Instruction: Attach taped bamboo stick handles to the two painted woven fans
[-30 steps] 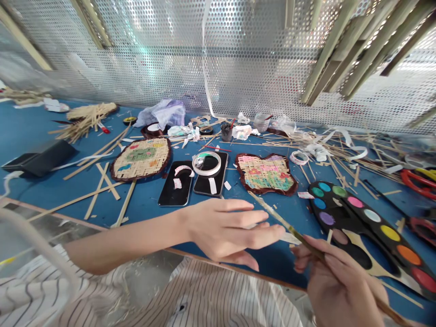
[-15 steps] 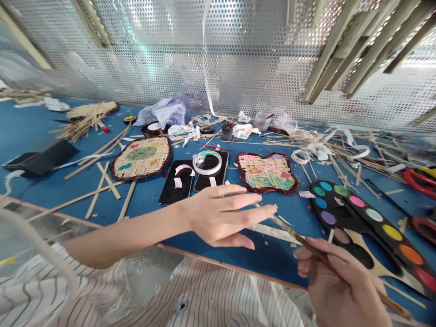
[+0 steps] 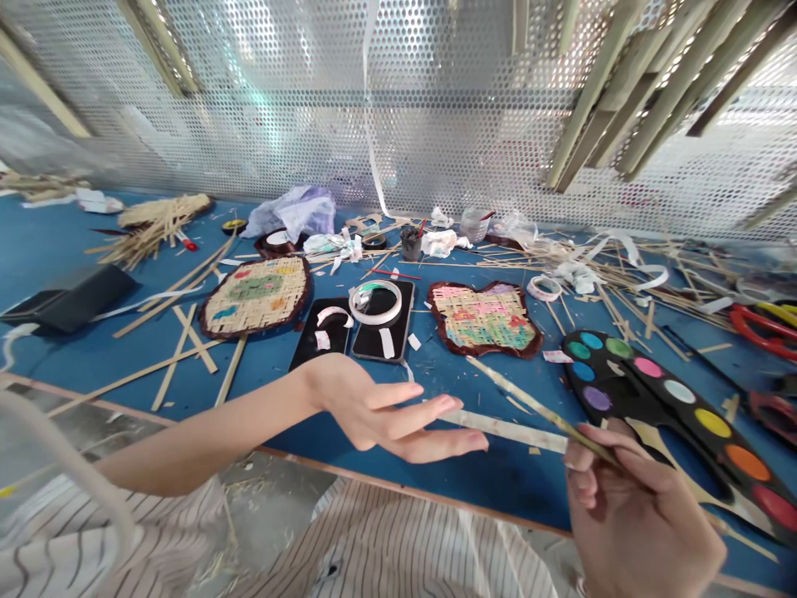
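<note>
My right hand pinches a thin greenish bamboo strip, which slants up and left over the blue table. My left hand is open and holds nothing, palm turned partly up and fingers stretched toward the right. Its fingertips are apart from the strip. Below the held strip, a flat pale strip runs between the two hands. Beyond my left hand are two black phones, with a white tape roll on one. A woven panel with painted patches and brown edging lies past the held strip.
A black paint palette with several colours lies beside my right hand. Red-handled scissors are at the far right. Another woven panel is at left. Loose bamboo strips, crumpled tissues and a dark cup stand before a perforated metal screen.
My left hand has lowered and rolled from palm down to palm partly up, drawing away from the strip. My right hand still grips the strip, now closer to its rear end.
</note>
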Demonstrator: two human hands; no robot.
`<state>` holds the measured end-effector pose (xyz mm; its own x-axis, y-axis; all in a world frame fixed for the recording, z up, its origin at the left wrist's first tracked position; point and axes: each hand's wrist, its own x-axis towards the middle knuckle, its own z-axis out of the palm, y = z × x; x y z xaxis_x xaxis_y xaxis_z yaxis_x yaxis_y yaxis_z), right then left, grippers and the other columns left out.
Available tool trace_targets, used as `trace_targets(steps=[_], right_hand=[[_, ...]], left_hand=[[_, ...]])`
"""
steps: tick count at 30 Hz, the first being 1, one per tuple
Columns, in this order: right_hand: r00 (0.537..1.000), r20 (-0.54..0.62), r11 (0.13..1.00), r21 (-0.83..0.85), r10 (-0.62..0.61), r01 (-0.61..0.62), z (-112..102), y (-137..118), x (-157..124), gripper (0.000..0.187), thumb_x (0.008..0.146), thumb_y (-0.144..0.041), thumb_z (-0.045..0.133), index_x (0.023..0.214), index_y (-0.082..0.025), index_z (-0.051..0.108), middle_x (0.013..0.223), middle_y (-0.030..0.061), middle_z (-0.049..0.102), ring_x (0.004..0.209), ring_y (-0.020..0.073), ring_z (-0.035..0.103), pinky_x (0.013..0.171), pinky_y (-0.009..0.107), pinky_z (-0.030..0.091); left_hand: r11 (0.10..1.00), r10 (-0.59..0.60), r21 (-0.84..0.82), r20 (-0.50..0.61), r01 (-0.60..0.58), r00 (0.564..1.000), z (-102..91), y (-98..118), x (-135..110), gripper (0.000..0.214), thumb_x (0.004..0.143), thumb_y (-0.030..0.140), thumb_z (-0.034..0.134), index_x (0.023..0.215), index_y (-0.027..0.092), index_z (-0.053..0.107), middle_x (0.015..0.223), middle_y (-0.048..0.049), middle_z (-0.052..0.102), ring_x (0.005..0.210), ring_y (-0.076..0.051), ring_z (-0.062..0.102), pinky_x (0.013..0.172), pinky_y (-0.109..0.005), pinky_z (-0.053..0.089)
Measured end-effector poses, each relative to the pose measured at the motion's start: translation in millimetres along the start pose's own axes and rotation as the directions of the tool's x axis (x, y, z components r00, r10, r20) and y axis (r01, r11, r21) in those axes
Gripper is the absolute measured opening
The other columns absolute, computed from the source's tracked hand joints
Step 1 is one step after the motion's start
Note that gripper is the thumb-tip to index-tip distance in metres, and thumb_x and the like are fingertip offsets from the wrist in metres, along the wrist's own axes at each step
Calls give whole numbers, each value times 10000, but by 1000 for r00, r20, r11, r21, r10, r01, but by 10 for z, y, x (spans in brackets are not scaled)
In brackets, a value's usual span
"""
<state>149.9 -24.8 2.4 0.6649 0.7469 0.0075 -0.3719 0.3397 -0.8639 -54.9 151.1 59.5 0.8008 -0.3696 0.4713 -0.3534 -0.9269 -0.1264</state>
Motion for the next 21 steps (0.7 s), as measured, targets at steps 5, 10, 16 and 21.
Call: trace_targets(steps=[5, 10, 16, 21], right_hand=[[998, 20, 998, -16, 60, -59, 29, 2, -2, 237, 648, -202, 554, 685, -125, 775, 494, 87, 647, 377, 127, 558, 304, 176, 390], [991, 121, 998, -30, 65, -61, -1, 25, -10, 244, 679, -213, 556, 726, -128, 780, 513, 96, 662, 385, 135, 572, 310, 182, 405], [985, 157, 998, -21, 66, -63, -82, 48, -22, 253, 716, -217, 546, 755, -129, 780, 536, 101, 673, 401, 136, 578, 321, 187, 405], [998, 19, 999, -9, 51, -51, -80, 22, -7, 251, 663, -188, 541, 716, -129, 779, 524, 96, 665, 417, 140, 581, 318, 183, 403]], left_hand=[[978, -190, -79, 63, 195, 980, -81, -1, 36, 527, 842, 56, 582, 1041, 543, 618, 771, 207, 715, 593, -18, 641, 524, -115, 452], [989, -148, 12, 96, 147, 984, -45, 20, 113, 455, 869, 73, 545, 1015, 491, 648, 844, 200, 725, 670, -15, 657, 549, -116, 451], [757, 251, 634, -61, -156, 966, 20, -11, 38, 218, 855, 169, 603, 923, 354, 696, 1029, 180, 708, 896, -5, 629, 640, -109, 445], [695, 241, 702, -25, -154, 970, -78, -22, -117, 163, 866, 262, 563, 938, 284, 707, 1045, 101, 719, 941, -48, 611, 758, -136, 451]])
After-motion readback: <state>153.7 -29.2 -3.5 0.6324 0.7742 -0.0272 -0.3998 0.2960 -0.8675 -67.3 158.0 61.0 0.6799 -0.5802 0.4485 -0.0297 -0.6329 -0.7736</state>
